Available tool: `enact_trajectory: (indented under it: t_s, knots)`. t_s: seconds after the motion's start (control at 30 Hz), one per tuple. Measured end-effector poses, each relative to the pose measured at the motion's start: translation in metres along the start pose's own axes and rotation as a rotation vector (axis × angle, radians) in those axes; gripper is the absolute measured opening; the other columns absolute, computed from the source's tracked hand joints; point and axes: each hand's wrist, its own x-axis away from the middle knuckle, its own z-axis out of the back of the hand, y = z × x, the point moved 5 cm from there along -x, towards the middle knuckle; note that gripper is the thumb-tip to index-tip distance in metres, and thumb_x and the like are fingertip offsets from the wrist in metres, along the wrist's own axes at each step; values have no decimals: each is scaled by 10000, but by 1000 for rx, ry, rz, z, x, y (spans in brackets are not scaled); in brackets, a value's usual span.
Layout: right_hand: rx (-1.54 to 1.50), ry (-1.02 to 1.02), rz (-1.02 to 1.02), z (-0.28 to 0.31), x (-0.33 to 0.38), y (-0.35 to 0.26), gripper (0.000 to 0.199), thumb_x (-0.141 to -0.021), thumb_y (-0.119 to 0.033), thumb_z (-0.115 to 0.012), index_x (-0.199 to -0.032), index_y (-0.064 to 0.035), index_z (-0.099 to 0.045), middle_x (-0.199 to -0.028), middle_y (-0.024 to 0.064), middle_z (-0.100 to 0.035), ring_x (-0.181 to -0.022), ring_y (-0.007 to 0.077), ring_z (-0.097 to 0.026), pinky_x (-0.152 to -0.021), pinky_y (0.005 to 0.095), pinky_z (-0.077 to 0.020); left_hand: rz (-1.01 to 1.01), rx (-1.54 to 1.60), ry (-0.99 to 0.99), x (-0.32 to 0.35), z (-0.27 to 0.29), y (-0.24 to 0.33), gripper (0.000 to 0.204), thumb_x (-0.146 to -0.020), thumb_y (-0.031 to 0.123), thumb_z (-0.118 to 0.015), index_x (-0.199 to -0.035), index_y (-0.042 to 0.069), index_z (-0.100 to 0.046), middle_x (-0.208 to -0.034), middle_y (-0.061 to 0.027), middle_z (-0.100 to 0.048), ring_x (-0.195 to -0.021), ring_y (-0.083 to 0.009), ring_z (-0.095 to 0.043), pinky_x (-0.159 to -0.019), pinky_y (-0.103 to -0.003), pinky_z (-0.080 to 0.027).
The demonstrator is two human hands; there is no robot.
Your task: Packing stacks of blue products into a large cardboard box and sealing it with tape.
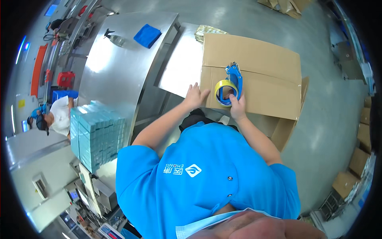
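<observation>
A large brown cardboard box [262, 53] lies before me, with a seam running across its upper face. My right hand [238, 106] is closed on a blue tape dispenser [236, 75] fitted with a roll of yellow tape [217, 90]. The dispenser is over the box's upper face; whether it presses on the cardboard I cannot tell. At the box's left edge is my left hand [194, 97], its fingers apart and thumb toward the cardboard, holding nothing. A loose flap [283, 133] sticks out at the box's near right corner.
Left stands a steel table [119, 67] with a blue cloth [147, 36], a spray bottle [116, 40] and a stack of teal boxes [95, 133]. Beyond the stack is another person [59, 119]. Cartons [345, 184] line the right side. Further cardboard [284, 6] lies on the floor ahead.
</observation>
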Motion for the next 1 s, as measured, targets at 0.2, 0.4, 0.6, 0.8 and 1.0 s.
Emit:
enact_trajectory:
  t_s: [0.2,0.4,0.6,0.8,1.0]
  knots:
    - [20,-59,47,-18,-6,-17,768,-981,-56,-559,-1680,-72,-241,-1388,88,-548,-1152,172,-565,-1010,330,-514,-178,-148,32,72,0,-8,470,-1028,292,-633,-1436,61,-600,-1473,-210,-591,-1384,-426,-530,-1298,-569,-236]
    - [-53,-37,10,-14,0,-13,791,-960,-30,-560,-1682,-80,-242,-1394,105,-547,-1109,169,-574,-930,319,-552,-453,-665,-163,45,20,-22,329,-956,330,-675,-1216,149,-766,-1384,-131,-676,-1369,-336,-577,-1191,-490,-416]
    - [-17,-36,0,-11,2,-10,756,-961,0,-541,-1666,-53,-275,-1351,95,-557,-1046,166,-597,-907,310,-559,-928,-780,-329,-1,30,-12,355,-854,501,-738,-953,167,-805,-998,-38,-771,-1106,-301,-696,-996,-480,-515]
    - [13,52,-28,-5,-9,-2,632,-975,-15,-546,-1583,-26,-371,-1236,99,-582,-951,166,-632,-872,314,-559,-1047,-806,-322,-38,40,-11,436,-831,595,-733,-869,165,-794,-836,-74,-753,-857,-325,-737,-801,-481,-555]
    - [42,116,-43,-29,-13,-5,503,-995,-67,-526,-1488,-31,-434,-1168,101,-608,-908,178,-656,-886,329,-537,-287,-30,7,-105,82,-43,345,-945,394,-679,-935,64,-778,-897,-187,-747,-881,-427,-705,-809,-532,-555]
